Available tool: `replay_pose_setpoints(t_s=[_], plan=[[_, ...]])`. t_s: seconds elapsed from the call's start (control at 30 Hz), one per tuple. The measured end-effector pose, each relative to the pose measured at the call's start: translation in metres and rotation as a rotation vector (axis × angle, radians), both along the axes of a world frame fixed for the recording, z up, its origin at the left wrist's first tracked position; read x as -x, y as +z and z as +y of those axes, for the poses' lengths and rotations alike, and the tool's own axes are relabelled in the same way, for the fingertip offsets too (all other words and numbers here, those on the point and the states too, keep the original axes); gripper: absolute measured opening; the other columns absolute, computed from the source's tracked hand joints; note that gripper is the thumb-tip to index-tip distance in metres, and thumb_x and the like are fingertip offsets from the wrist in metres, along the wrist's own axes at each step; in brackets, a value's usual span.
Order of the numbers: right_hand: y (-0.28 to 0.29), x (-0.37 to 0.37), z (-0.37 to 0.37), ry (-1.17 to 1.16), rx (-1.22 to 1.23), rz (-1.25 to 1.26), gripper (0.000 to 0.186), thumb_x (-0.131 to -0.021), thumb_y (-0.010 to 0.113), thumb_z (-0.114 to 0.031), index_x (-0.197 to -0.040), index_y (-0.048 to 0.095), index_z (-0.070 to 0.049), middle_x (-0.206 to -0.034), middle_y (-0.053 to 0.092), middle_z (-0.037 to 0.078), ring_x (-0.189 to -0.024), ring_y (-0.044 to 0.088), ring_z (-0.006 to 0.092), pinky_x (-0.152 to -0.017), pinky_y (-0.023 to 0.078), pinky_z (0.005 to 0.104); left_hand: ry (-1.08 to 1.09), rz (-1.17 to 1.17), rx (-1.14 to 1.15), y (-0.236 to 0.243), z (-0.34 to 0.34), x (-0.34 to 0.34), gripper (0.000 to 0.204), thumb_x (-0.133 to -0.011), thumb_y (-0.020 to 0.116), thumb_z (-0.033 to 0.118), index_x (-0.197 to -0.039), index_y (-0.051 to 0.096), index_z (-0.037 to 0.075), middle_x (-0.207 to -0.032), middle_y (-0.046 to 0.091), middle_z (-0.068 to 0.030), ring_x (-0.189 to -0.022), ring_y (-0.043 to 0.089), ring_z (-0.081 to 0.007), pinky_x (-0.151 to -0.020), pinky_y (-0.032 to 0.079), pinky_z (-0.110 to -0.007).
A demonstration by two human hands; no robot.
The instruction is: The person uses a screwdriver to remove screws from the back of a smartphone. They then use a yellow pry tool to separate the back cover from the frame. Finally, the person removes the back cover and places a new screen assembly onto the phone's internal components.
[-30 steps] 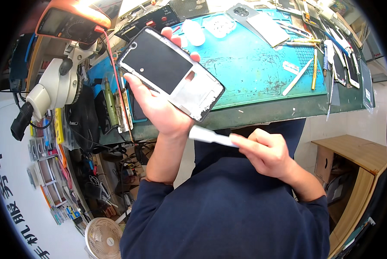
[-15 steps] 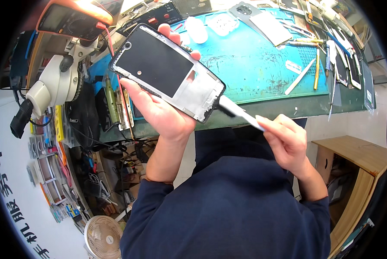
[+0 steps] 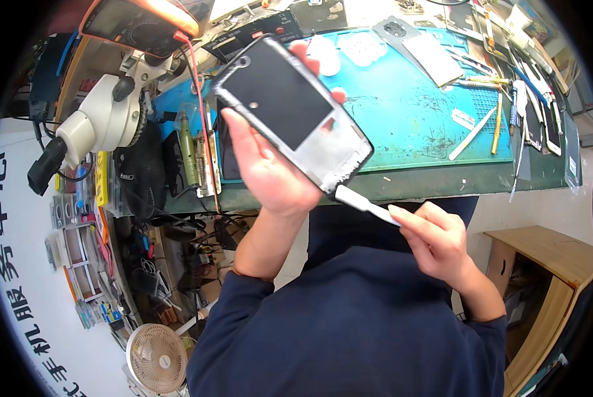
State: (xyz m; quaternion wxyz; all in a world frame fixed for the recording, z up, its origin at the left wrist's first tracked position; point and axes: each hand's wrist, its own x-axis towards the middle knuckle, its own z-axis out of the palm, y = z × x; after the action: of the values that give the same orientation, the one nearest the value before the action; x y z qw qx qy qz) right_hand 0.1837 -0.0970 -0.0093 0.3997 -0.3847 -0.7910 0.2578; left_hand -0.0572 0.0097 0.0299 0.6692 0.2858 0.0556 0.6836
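Observation:
My left hand [image 3: 273, 172] is wrapped around a phone frame [image 3: 336, 149], held tilted above the bench's near edge. The frame has a black rim, a silvery lower part and a large black sheet across its upper part. One round camera opening shows near its top left corner. Between the thumb and fingers of my right hand [image 3: 435, 241] is a white-handled brush [image 3: 364, 204]. Its head meets the frame's lower edge, and the dark bristles are mostly hidden there.
A blue work mat [image 3: 402, 126] covers the bench. Tweezers and other hand tools [image 3: 498, 122] crowd its right side, near a grey phone back cover [image 3: 394, 30] and a white panel [image 3: 433, 59]. To the left stand a white microscope [image 3: 104, 116] and an orange multimeter [image 3: 134, 26].
The phone frame and my left hand have shifted right in the picture, as has the bench scene. The brush has moved slightly left and down, along the frame's lower edge toward its near corner.

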Motion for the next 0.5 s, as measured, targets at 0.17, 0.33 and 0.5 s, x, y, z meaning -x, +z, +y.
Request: replay_pose_setpoints(t_s=[0.17,0.33,0.5], plan=[[0.019,0.027,0.015,-0.034,-0.082,0.031,0.051,-0.086,0.082,0.006,-0.135,0.077,-0.006,-0.076,0.055,0.004,-0.057,0.057,0.0171,-0.050,0.047,0.0323,-0.009,0.044,0.052,0.000,-0.006,-0.012,0.082,-0.113,0.037,0.065,-0.173,0.031,0.009,-0.176,0.036,-0.0190,-0.157,0.044,-0.0340,-0.121,0.046,-0.059],[0.046,0.043,0.051,-0.100,-0.182,0.011,0.046,-0.090,0.079,0.002,-0.135,0.077,-0.007,-0.077,0.054,0.006,-0.056,0.057,0.0219,-0.052,0.049,0.0357,-0.169,0.017,0.035,-0.011,-0.013,-0.016,0.076,-0.115,0.030,0.058,-0.172,0.033,0.008,-0.175,0.037,-0.0212,-0.156,0.045,-0.0363,-0.119,0.048,-0.063],[0.027,0.032,0.017,-0.041,-0.042,-0.053,0.046,-0.090,0.080,0.000,-0.135,0.076,-0.008,-0.076,0.053,0.005,-0.055,0.057,0.0222,-0.052,0.048,0.0366,-0.149,-0.161,0.110,-0.004,-0.006,-0.001,0.075,-0.115,0.028,0.058,-0.170,0.037,0.008,-0.173,0.040,-0.0202,-0.155,0.047,-0.0352,-0.119,0.048,-0.063]])
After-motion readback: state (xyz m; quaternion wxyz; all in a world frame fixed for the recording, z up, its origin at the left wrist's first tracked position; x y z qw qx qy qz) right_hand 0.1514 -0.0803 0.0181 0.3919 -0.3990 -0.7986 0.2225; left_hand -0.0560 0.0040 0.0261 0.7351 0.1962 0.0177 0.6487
